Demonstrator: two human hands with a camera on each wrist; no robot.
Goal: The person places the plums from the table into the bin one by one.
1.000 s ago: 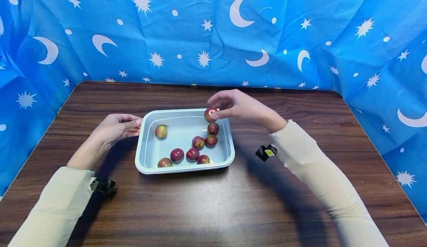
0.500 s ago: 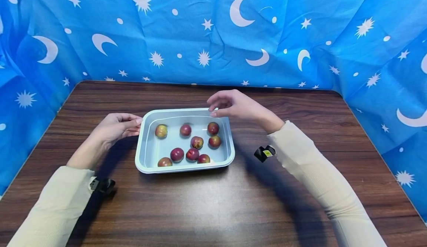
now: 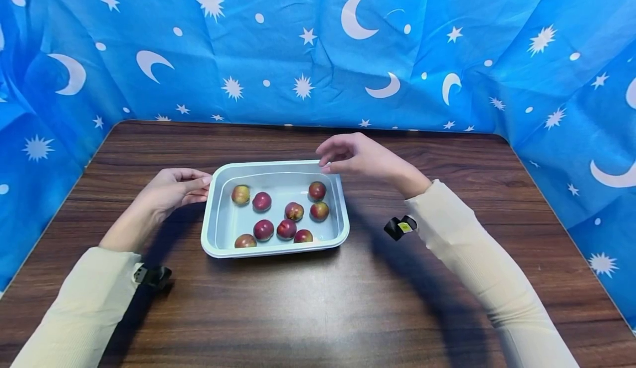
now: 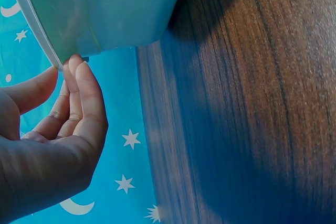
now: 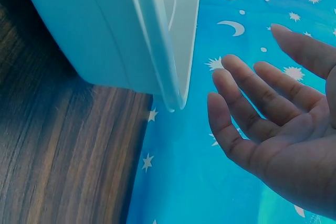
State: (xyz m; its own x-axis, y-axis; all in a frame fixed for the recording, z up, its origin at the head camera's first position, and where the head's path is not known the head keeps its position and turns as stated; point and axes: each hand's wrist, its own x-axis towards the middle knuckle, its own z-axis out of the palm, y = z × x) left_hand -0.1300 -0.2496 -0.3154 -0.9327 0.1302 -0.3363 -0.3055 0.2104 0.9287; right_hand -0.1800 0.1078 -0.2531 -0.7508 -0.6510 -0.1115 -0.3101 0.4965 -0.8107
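My left hand [image 3: 171, 190] rests at the left rim of a pale blue tray [image 3: 213, 213] on the dark wood desk [image 3: 318, 302], its fingers [image 4: 84, 93] loosely bent with the tips touching the rim's edge, as the left wrist view shows, and wrapped round nothing. My right hand [image 3: 355, 155] hovers above the tray's far right corner, fingers [image 5: 247, 103] relaxed and spread, holding nothing; the right wrist view shows them just beside the rim, apart from it. Nine small red fruits lie inside the tray. One yellowish-red fruit [image 3: 240, 193] sits near the far left corner, with a darker one [image 3: 261, 201] just beside it to the right. Another fruit [image 3: 317, 190] lies nearest my right hand, close to the far right wall, and one [image 3: 319, 211] sits just in front of it. A fifth fruit [image 3: 294, 211] is near the middle. Along the near wall runs a row of four [image 3: 274, 233], some touching each other. Both my arms wear cream sleeves [image 3: 467, 246], and a black strap [image 3: 399, 227] shows at the right wrist, another [image 3: 154, 276] at the left. A blue cloth [image 3: 318, 48] printed with white moons and stars hangs behind and to both sides of the desk.
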